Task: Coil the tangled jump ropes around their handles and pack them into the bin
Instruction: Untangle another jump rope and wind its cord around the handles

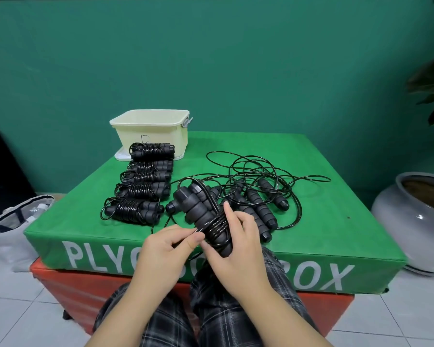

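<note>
My right hand (238, 242) grips a pair of black foam jump-rope handles (198, 209), held side by side over the front edge of the green plyo box (336, 221). Black cord is wound several times round their lower half. My left hand (166, 242) pinches the loose cord just left of the coil. Several coiled ropes (140, 189) lie in a column at the left. A tangle of loose cords and handles (258, 194) lies at the centre right. The cream bin (150, 126) stands at the back left with nothing seen inside.
The green box sits on an orange box (68, 291). A grey pot (416, 221) stands on the floor at the right, a grey bag (10, 226) at the left. The bin's white lid (120, 155) lies under it. My plaid-trousered legs are below.
</note>
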